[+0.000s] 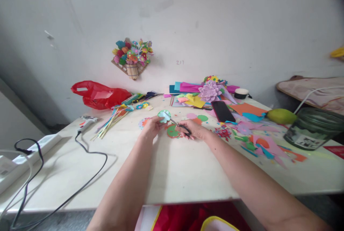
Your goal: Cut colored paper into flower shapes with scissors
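My left hand [152, 126] is closed on a small teal foam flower shape [163, 116], held a little above the white table [172, 173]. My right hand [192, 130] grips small scissors [179, 125] whose blades point left at the teal shape. Under both hands lie a green-and-red foam disc [172, 131] and a pink-orange cut-out [143, 122]. Both forearms reach in from the table's front edge.
A glue gun [86, 121] with black cord [88, 159], coloured sticks [111, 123], a red plastic bag [99, 94], a black phone [223, 111], foam sheets and scraps [258, 141], a purple paper flower [209, 91], a green fruit [281, 116], a glass jar [311, 128]. A flower basket [132, 58] hangs on the wall.
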Available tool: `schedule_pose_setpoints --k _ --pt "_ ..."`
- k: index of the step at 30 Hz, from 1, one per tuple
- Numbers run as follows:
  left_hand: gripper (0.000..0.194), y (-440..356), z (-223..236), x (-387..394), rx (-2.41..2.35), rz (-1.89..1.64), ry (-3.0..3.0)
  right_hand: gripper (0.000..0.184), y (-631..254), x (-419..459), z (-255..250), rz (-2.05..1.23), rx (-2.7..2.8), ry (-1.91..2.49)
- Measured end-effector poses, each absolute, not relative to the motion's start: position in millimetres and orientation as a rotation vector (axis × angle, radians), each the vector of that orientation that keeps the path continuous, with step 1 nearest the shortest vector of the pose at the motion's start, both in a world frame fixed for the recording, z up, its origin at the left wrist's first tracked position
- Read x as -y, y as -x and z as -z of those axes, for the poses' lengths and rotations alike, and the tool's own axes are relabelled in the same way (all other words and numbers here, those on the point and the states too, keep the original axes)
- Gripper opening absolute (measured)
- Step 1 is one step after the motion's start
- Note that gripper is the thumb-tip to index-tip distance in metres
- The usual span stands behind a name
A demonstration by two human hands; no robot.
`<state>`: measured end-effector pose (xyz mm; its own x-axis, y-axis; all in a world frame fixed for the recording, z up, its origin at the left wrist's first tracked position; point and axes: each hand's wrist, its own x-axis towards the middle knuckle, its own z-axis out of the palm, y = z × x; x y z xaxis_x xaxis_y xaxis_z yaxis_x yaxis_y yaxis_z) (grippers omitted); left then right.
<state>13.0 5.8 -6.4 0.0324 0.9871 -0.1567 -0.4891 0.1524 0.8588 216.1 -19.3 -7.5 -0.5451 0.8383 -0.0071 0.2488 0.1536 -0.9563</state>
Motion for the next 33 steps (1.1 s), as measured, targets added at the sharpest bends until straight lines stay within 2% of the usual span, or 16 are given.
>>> schedule_pose_setpoints --k 16,33 --pt "0.007 -10.3 6.3 -5.3 -0.929 -1.308 -0.808 0.032 -215.0 21.0 4.3 -1.423 1.872 1.077" --pt "0.011 -18.6 3.0 -1.3 -0.919 -1.364 -0.764 0.031 -215.2 15.9 11.3 -1.359 1.854 1.108"
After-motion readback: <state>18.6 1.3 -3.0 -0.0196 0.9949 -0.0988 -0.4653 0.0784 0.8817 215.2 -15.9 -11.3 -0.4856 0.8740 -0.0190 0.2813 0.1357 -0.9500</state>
